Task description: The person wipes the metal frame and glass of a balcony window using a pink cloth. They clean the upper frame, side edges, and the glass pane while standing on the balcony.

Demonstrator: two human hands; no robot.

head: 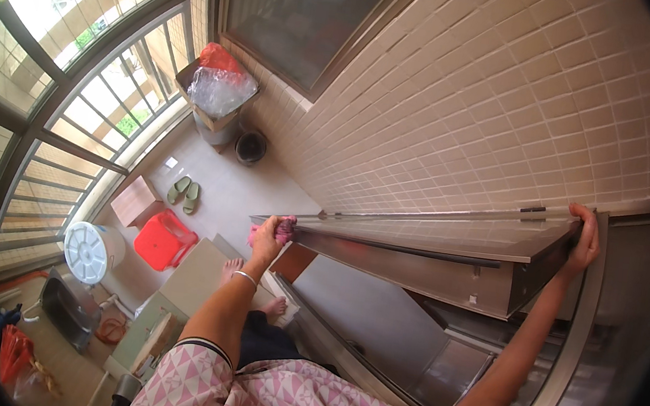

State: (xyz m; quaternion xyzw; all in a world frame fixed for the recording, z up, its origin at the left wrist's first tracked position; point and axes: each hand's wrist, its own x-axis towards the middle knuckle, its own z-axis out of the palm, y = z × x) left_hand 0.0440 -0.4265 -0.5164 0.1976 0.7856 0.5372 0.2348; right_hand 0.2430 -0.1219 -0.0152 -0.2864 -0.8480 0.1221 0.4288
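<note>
My left hand (269, 236) is closed on a pink cloth (285, 230), which lies against the far end of the edge of a metal-framed door panel (402, 267). A long dark strip runs along that edge. At the panel's near upper corner, my right hand (584, 244) grips the frame, with the fingers curled over its edge and partly hidden behind it. The panel stands out from the tiled wall beside the doorway.
Below stand a red plastic stool (163, 240), a white lidded bucket (89, 252), a cardboard box (136, 202) and green slippers (185, 194). A black bin (251, 147) stands by the tiled wall (464, 110). My bare feet are on a raised pale surface (197, 275). Barred windows line the left.
</note>
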